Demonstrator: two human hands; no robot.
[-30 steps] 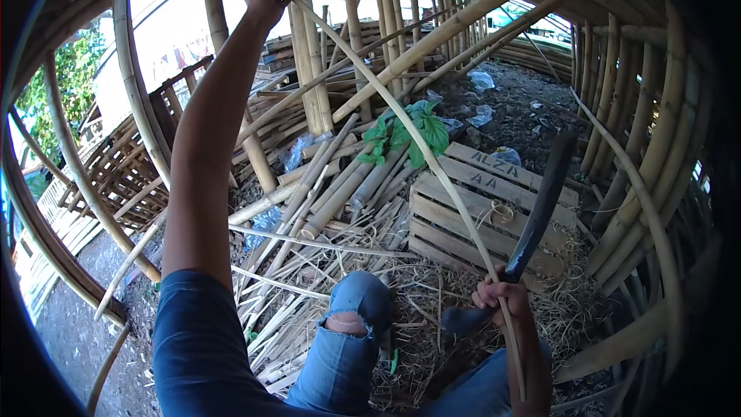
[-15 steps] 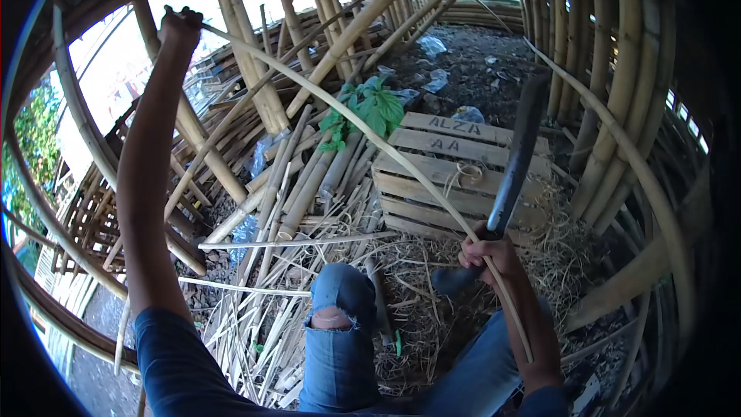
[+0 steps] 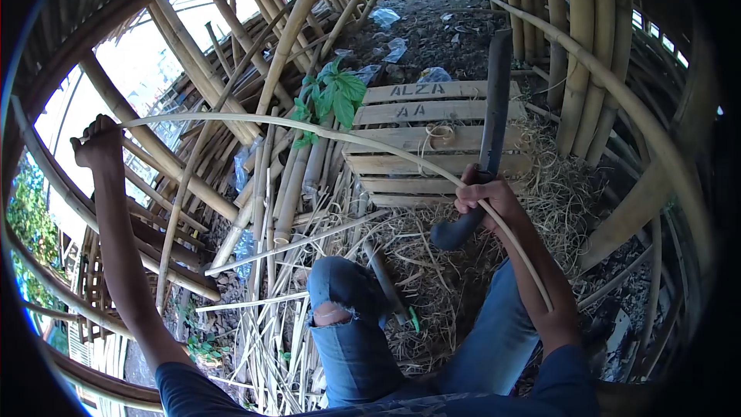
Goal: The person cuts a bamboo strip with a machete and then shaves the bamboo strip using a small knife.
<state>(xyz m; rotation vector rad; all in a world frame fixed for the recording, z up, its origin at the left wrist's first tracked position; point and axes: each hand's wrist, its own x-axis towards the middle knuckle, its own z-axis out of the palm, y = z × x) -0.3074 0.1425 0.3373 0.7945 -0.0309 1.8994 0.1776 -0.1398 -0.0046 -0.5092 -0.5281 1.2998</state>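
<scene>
A long pale bamboo strip point(image 3: 340, 136) runs in a bow between my two hands. Its far end is in my closed left hand point(image 3: 100, 143), at the upper left with the arm stretched out. My right hand point(image 3: 486, 199), at the right of centre, is wrapped round the dark handle of a machete point(image 3: 496, 108), whose blade points up. The strip also passes through my right hand and along the forearm. Behind the machete lies a slatted wooden crate point(image 3: 417, 139) with a small coiled strip point(image 3: 441, 136) on it.
Bamboo poles point(image 3: 289, 31) lean and stand at the back. Cut strips point(image 3: 266, 340) lie left of my knees, and curly shavings point(image 3: 432, 293) cover the ground before me. A green leafy plant point(image 3: 336, 94) grows beside the crate. A long curved pole point(image 3: 617, 93) arches at the right.
My left hand has swung left and down with the strip's far end, and the strip now lies flatter. The view has turned right; my right hand still grips the machete and strip.
</scene>
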